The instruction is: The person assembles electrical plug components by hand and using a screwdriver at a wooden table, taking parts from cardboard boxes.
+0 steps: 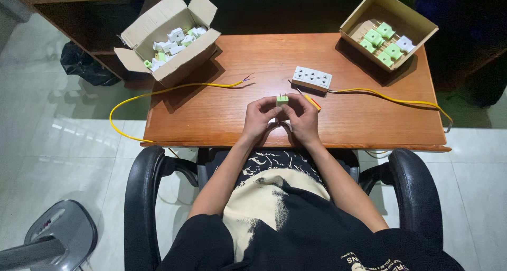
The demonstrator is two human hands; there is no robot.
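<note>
Both of my hands meet over the front middle of a wooden table (222, 118). Between the fingertips sits a small green and white plug (282, 99). My left hand (260, 118) grips it from the left and my right hand (302, 118) from the right. A yellow-handled screwdriver (310, 101) lies just beyond my right hand. A white multi-socket strip (312, 78) with a yellow cable (391, 98) rests a little farther back.
An open cardboard box (169, 36) of white and green plug parts stands at the back left. A second box (388, 28) with green plugs sits back right. A loose yellow wire (174, 89) runs off the left edge. Black chair armrests (145, 197) flank me.
</note>
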